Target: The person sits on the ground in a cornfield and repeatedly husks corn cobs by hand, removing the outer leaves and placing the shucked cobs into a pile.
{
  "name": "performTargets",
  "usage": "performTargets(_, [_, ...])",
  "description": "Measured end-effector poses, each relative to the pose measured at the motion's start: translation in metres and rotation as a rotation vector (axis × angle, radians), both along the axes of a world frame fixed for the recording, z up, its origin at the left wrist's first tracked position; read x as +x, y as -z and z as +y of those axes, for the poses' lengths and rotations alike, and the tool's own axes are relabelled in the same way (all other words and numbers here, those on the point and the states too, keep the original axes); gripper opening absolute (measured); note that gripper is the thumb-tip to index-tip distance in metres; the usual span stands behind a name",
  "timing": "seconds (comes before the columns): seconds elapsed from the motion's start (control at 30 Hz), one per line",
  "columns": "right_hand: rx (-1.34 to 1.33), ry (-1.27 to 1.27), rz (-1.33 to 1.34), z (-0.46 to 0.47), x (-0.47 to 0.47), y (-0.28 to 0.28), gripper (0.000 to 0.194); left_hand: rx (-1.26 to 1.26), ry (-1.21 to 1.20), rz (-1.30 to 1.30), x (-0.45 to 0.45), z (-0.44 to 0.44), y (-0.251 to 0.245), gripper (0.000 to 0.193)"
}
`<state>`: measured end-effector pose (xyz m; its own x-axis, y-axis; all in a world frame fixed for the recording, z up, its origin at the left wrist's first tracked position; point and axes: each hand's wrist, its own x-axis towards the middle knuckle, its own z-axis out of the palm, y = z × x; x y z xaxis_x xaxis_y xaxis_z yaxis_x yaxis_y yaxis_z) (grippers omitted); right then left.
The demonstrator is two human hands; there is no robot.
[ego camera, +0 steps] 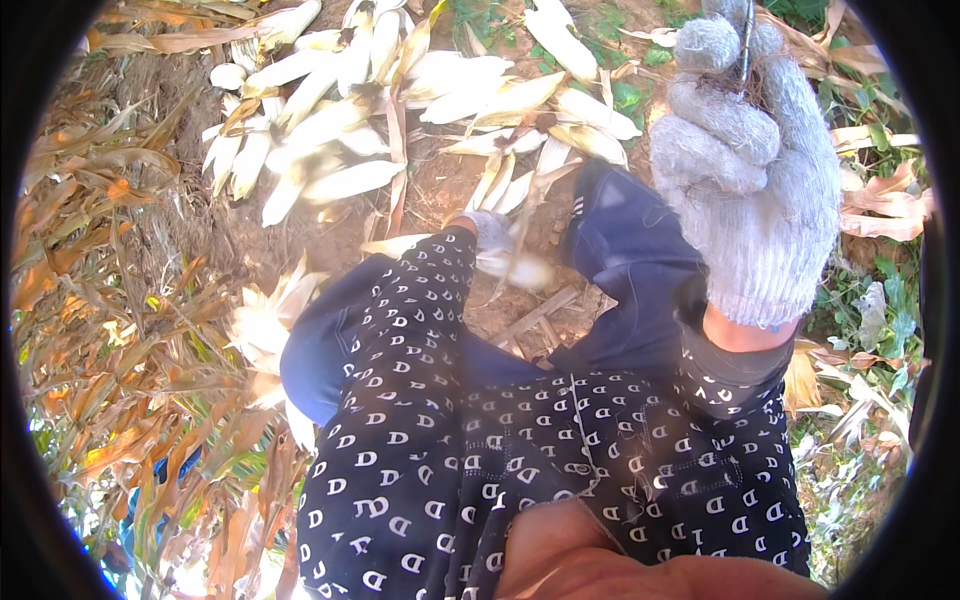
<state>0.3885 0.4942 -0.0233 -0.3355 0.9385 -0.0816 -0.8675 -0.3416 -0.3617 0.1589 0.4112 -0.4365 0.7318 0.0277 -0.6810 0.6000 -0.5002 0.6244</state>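
My right hand point(742, 142), in a grey knitted glove, is raised at the upper right. Its curled fingers grip a thin metal spike point(747, 45), and brown corn silk clings around the spike and fingers. My left hand point(491, 229), also gloved and blurred, is low between my knees. It holds a pale ear of corn point(521, 270), smeared by motion; the sleeve hides part of the hand. Beyond it, on bare soil, lies a loose heap of ears of corn point(330, 127) in pale husks, brightly overexposed.
Dry corn stalks and leaves point(112, 300) cover the ground on the left. Opened husks point(266, 322) stand beside my left knee point(322, 337). Green weeds point(892, 300) and dry leaves grow and lie at right. Broken stalk pieces point(536, 319) lie between my legs.
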Motion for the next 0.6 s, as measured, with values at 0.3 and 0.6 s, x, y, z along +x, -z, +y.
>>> performTargets(0.3, [-0.006,-0.088,0.04,-0.015,0.011,0.01,0.042,0.574,-1.684,-0.242,-0.007,0.069,-0.029,0.022])
performTargets(0.6, [-0.124,0.017,0.014,-0.015,-0.027,-0.005,0.046,0.41,-1.045,0.276,-0.031,0.081,-0.021,0.048])
